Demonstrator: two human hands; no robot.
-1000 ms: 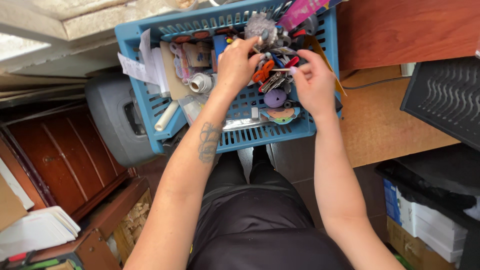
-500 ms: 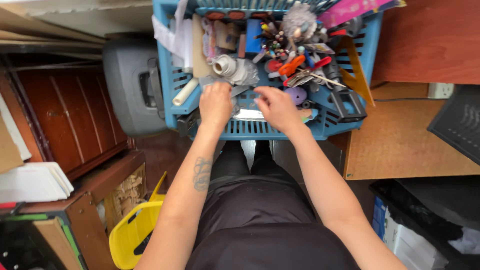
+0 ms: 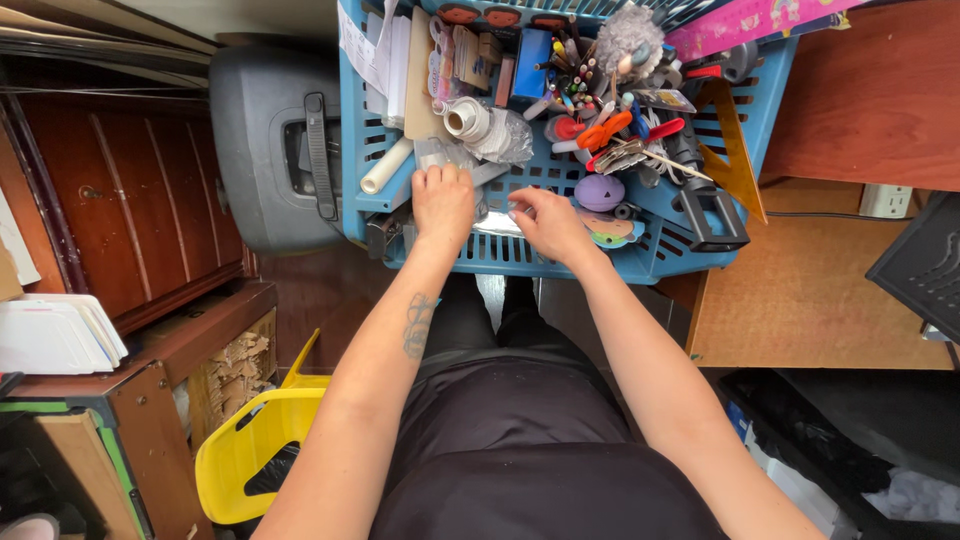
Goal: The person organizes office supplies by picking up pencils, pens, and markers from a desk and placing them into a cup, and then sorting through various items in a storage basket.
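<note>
Both hands reach into the near side of the blue basket [image 3: 520, 255] on the desk [image 3: 810, 300], the left hand [image 3: 443, 203] curled over a clear packet, the right hand [image 3: 548, 222] pinching a shiny flat item beside it.

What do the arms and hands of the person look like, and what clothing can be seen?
Both arms are bare, with no sleeves, gloves, watch or bracelets visible. The left forearm carries a dark tattoo on its upper side. The left hand and right hand show no rings that I can make out. The right forearm has no markings. Below the arms, the person wears dark clothing.
</note>
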